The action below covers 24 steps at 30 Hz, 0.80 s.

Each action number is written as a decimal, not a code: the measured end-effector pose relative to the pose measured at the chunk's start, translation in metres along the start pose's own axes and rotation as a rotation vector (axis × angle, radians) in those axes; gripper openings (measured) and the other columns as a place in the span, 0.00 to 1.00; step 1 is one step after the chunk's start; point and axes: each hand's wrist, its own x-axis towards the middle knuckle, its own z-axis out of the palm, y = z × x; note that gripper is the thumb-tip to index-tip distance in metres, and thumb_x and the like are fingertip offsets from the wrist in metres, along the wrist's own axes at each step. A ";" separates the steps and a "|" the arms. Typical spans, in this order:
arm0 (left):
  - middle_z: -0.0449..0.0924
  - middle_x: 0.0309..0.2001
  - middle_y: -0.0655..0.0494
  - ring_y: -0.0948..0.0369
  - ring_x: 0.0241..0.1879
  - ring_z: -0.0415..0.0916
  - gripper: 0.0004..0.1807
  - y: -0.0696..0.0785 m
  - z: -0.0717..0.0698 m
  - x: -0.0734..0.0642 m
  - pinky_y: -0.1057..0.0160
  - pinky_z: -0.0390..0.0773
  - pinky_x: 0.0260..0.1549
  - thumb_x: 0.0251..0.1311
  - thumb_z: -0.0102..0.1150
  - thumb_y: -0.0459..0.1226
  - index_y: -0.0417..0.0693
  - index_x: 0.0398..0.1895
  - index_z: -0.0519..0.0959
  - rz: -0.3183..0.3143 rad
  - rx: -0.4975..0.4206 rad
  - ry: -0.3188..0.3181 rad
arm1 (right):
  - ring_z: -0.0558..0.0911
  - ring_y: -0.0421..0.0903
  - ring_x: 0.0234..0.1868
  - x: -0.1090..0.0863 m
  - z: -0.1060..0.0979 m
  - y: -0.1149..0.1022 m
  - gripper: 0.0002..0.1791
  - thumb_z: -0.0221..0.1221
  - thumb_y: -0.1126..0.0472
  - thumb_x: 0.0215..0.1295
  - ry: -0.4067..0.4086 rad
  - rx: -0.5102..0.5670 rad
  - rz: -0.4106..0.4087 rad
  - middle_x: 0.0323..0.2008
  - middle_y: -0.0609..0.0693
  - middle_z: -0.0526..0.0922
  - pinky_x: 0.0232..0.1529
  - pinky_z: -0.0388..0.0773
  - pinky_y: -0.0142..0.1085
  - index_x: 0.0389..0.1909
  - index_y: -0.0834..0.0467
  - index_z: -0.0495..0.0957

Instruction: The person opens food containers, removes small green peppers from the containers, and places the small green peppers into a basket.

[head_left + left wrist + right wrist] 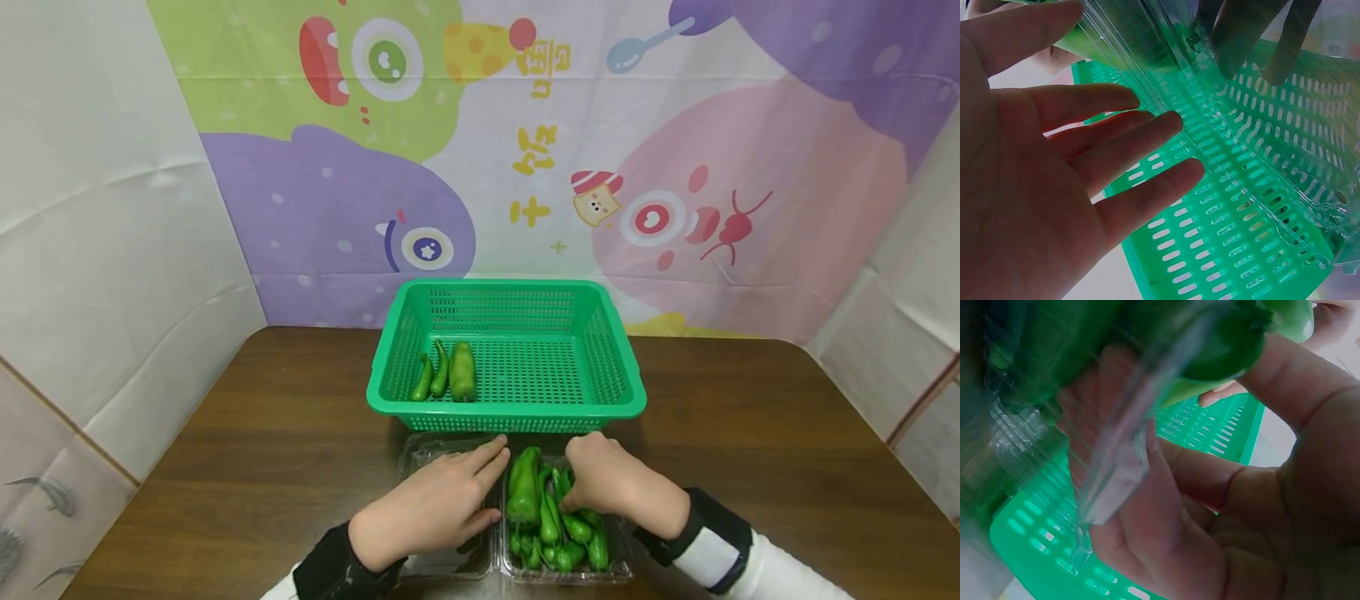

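Note:
A clear plastic clamshell box (626,573) full of green peppers (550,523) lies on the table, its lid (420,454) folded out to the left. My left hand (442,504) lies over the lid, fingers extended toward the hinge; the left wrist view shows its palm and spread fingers (1147,194). Among the peppers at the box's right side, my right hand (611,479) has curled fingers. In the right wrist view, its thumb and fingers pinch a glossy green pepper (1225,353) beside the box's clear edge, partly hiding it.
Just beyond the box stands a green perforated basket (626,396). Inside it, at the left, lie a thick green pepper (462,372) and two thin ones (439,371). A cartoon-print cloth (525,242) hangs behind the wooden table (285,433).

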 end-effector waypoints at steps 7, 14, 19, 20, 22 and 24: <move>0.56 0.72 0.45 0.55 0.62 0.70 0.35 -0.001 0.001 0.000 0.58 0.75 0.54 0.67 0.52 0.51 0.42 0.71 0.59 0.012 0.003 0.012 | 0.69 0.44 0.18 0.000 0.001 0.001 0.14 0.72 0.60 0.46 0.021 0.005 -0.002 0.17 0.49 0.70 0.23 0.60 0.36 0.21 0.58 0.74; 0.55 0.72 0.45 0.55 0.63 0.69 0.36 0.000 0.000 0.000 0.57 0.75 0.56 0.67 0.51 0.51 0.43 0.72 0.59 0.000 -0.002 -0.004 | 0.52 0.40 0.14 -0.001 0.003 0.003 0.23 0.69 0.62 0.49 0.049 0.025 -0.027 0.12 0.42 0.50 0.21 0.50 0.33 0.10 0.51 0.62; 0.55 0.73 0.46 0.54 0.63 0.69 0.36 0.000 -0.001 0.000 0.56 0.74 0.56 0.67 0.51 0.51 0.43 0.72 0.58 -0.002 0.000 -0.005 | 0.46 0.39 0.15 -0.001 0.002 0.004 0.28 0.66 0.64 0.51 0.061 0.066 -0.033 0.14 0.41 0.45 0.21 0.46 0.33 0.09 0.49 0.55; 0.55 0.73 0.46 0.54 0.63 0.69 0.36 0.000 -0.001 0.000 0.56 0.74 0.56 0.67 0.51 0.51 0.43 0.72 0.59 -0.002 0.001 -0.005 | 0.46 0.39 0.15 -0.001 0.002 0.004 0.28 0.66 0.64 0.51 0.067 0.073 -0.036 0.14 0.41 0.44 0.21 0.45 0.33 0.09 0.49 0.55; 0.55 0.73 0.46 0.54 0.63 0.69 0.36 0.000 -0.001 0.001 0.56 0.74 0.56 0.67 0.51 0.51 0.43 0.72 0.59 -0.002 0.003 -0.004 | 0.48 0.39 0.15 -0.001 0.002 0.003 0.25 0.66 0.64 0.52 0.077 0.082 -0.043 0.14 0.41 0.45 0.21 0.46 0.33 0.09 0.49 0.59; 0.55 0.73 0.46 0.54 0.63 0.69 0.36 0.000 -0.001 0.001 0.56 0.74 0.56 0.67 0.51 0.51 0.43 0.72 0.59 -0.004 0.005 -0.005 | 0.50 0.39 0.14 -0.002 0.001 0.002 0.20 0.66 0.63 0.52 0.082 0.095 -0.046 0.13 0.41 0.47 0.21 0.48 0.33 0.10 0.50 0.66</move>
